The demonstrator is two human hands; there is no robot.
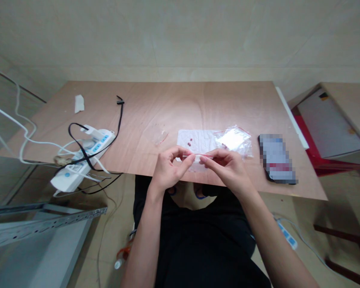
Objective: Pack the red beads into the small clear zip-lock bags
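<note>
Between my two hands, at the table's front edge, is a small clear zip bag point(198, 165) with a red strip along its top. My left hand point(172, 166) pinches one end of that strip between thumb and fingers. The other end is pinched by my right hand point(225, 166). Just beyond the hands lies a white sheet point(199, 138), with several small reddish-brown pieces point(190, 142) on its left part. A pile of clear zip bags point(235, 140) overlaps the sheet's right side. Whether the held bag contains anything, I cannot tell.
Left of the sheet lies another clear bag point(159, 135). A phone point(277, 160) rests at the right. A white power strip point(84, 160) with tangled cables sits at the table's left front edge. A black cable point(121, 116) and a white scrap point(79, 103) lie farther back.
</note>
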